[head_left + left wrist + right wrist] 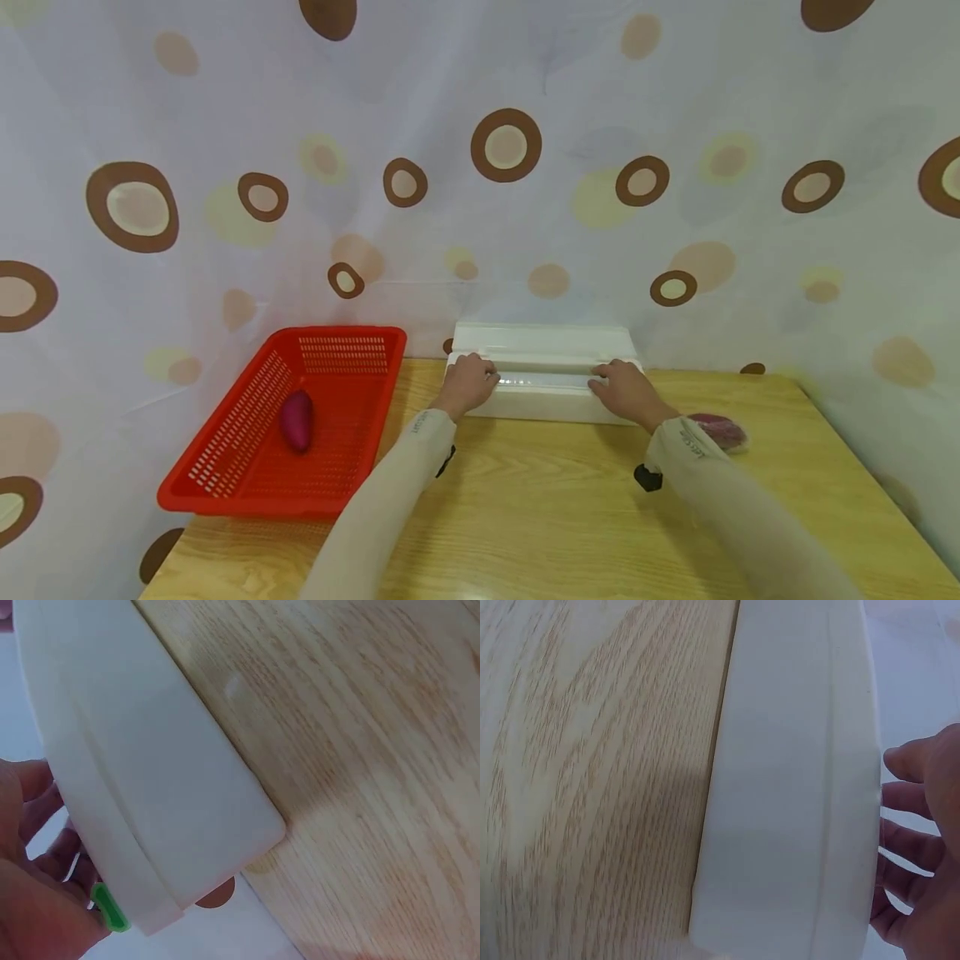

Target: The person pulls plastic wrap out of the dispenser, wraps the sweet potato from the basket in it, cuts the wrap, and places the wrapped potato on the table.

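Note:
A white cling film dispenser (pixel 555 404) lies at the back of the table, its lid (pixel 543 337) raised toward the wall. Shiny clear film (pixel 543 379) shows in the opening between the hands. My left hand (pixel 468 383) is at the left end, fingers bent behind the top rim in the left wrist view. Over the right end, my right hand (pixel 626 392) has its thumb and fingertips at the rim, the thumb apart from the fingers in the right wrist view. The fingertips are partly hidden, and I cannot tell whether they pinch the film.
A red plastic basket (pixel 393 392) stands on the left with a purple sweet potato (pixel 297 421) in it. By the right sleeve lies a purple piece in clear film (pixel 720 430). A patterned curtain (pixel 555 225) hangs behind the wooden table (pixel 540 517).

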A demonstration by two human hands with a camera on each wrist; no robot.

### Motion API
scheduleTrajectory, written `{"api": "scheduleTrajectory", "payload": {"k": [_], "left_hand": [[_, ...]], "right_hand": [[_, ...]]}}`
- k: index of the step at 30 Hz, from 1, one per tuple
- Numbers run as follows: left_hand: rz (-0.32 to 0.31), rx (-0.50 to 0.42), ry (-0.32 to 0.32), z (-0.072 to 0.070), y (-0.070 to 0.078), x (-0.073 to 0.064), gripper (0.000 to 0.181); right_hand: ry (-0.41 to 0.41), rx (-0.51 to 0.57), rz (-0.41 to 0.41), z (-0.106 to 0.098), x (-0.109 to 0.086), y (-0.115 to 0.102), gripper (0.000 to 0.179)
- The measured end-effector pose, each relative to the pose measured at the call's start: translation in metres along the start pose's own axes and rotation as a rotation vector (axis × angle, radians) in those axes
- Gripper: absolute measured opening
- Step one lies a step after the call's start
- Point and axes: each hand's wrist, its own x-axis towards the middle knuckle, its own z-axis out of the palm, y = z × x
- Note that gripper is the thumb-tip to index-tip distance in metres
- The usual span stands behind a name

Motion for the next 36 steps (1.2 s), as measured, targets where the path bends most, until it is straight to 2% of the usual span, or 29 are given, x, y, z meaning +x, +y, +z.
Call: {"api": "scheduleTrajectory", "payload": {"k": [4, 7, 12, 17, 19, 22, 25, 31, 36], "left_hand": [[0.028, 0.027, 0.014, 0.004, -0.001, 0.002, 0.026], [0.052, 0.014, 0.016, 0.006, -0.002, 0.003, 0.026], [0.059, -0.079, -0.021, 0.002, -0.002, 0.002, 0.024], [0.023, -0.186, -0.078, 0.001, -0.005, 0.002, 0.021], [0.04, -0.191, -0.066, 0.004, -0.008, 0.003, 0.02], [0.062, -0.137, -0.035, 0.005, -0.007, 0.004, 0.02], [0.083, -0.04, -0.002, 0.004, -0.005, 0.006, 0.017], [0.076, 0.044, 0.03, -0.001, -0.002, 0.009, 0.016], [0.077, 0.154, 0.061, 0.001, 0.001, 0.012, 0.02]], "right_hand": [[0.011, 0.03, -0.01, 0.001, 0.0, -0.003, 0.024], [0.024, 0.054, -0.026, 0.001, 0.0, -0.004, 0.022], [0.036, 0.101, -0.036, 0.001, 0.0, -0.003, 0.021], [0.029, 0.126, -0.007, 0.003, 0.002, 0.001, 0.021], [0.025, 0.127, -0.011, 0.004, 0.002, 0.001, 0.022], [0.015, 0.129, -0.023, 0.004, 0.002, -0.001, 0.02], [0.024, 0.107, -0.029, 0.004, 0.0, -0.004, 0.018], [0.079, -0.024, -0.067, 0.006, 0.005, -0.001, 0.018], [0.052, -0.021, -0.043, 0.006, 0.01, 0.001, 0.02]]}}
